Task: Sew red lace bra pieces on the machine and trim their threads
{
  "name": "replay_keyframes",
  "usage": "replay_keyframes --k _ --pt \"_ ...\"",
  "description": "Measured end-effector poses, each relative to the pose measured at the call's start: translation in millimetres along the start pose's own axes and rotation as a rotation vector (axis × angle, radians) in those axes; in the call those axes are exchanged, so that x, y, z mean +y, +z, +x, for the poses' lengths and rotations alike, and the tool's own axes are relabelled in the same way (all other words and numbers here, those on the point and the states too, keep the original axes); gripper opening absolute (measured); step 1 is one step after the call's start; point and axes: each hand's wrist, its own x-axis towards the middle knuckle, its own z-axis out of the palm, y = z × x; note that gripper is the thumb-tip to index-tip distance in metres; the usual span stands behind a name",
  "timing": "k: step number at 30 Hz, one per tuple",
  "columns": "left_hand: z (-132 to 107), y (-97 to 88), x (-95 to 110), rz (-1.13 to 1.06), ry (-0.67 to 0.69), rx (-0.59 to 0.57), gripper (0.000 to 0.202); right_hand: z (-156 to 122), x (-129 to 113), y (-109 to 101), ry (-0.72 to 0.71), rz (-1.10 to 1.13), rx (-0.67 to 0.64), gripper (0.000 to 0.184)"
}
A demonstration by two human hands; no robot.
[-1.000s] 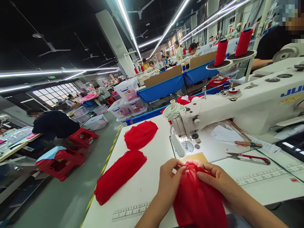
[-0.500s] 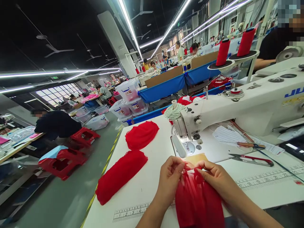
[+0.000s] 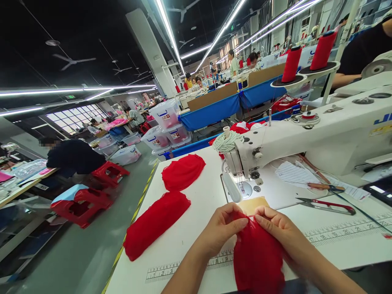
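A piece of red fabric (image 3: pixel 259 257) hangs from both hands over the table's front edge. My left hand (image 3: pixel 228 222) pinches its top edge between thumb and fingers. Close beside it, my right hand (image 3: pixel 274 222) grips the same edge, with thumb and fingers closed. Just beyond the fingers stands the white sewing machine (image 3: pixel 294 134), its needle area lit. A yellowish patch (image 3: pixel 253 204) lies on the table between the hands and the needle plate. To the left rest two more red fabric pieces, a rounded one (image 3: pixel 183 172) and a long one (image 3: pixel 156 224).
Red-handled thread snips (image 3: pixel 326 205) and a wooden-handled tool (image 3: pixel 326 187) lie right of the needle. Two red thread cones (image 3: pixel 291 65) stand behind the machine. A printed ruler (image 3: pixel 190 267) runs along the table front. Plastic bins (image 3: pixel 165 114) and red stools (image 3: pixel 81 204) stand beyond; people sit nearby.
My hands have drawn slightly closer together on the fabric's top edge. The cloth, spread in loose folds before, now hangs narrower and more bunched. The view has shifted slightly.
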Motion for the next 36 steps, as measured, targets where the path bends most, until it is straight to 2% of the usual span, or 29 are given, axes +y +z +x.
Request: replay_keyframes --k 5,8,11,15,20,24,29,33,36 --pt "1 -4.0 -5 -0.081 0.002 -0.067 0.034 0 0 -5 0.128 0.112 -0.159 0.025" --pt "1 -6.8 -8 -0.1 -0.002 -0.06 0.034 0 0 -7 0.13 0.183 -0.144 0.02" --pt "1 -7.6 -8 -0.089 -0.008 -0.076 0.035 0 2 -8 0.087 0.186 -0.061 0.022" --pt "2 -5.3 -5 -0.025 -0.03 -0.055 0.04 0 9 -14 -0.082 -0.057 0.049 0.025" --pt "3 -4.3 -1 0.14 -0.092 -0.05 0.04 1 16 -19 -0.253 -0.369 0.048 0.025" --pt "4 -2.3 0 0.142 -0.085 -0.043 0.041 -3 16 -14 -0.274 -0.418 0.101 0.028" --pt "7 3.7 -5 0.122 0.04 0.139 0.041 -9 20 -7 -0.283 -0.451 0.222 0.028" --pt "9 6.8 -10 0.065 -0.004 0.175 0.04 -6 25 -7 -0.292 -0.608 0.265 0.031" --pt "10 5.2 -10 0.053 -0.054 0.157 0.041 0 24 -11 -0.258 -0.711 0.293 0.028"
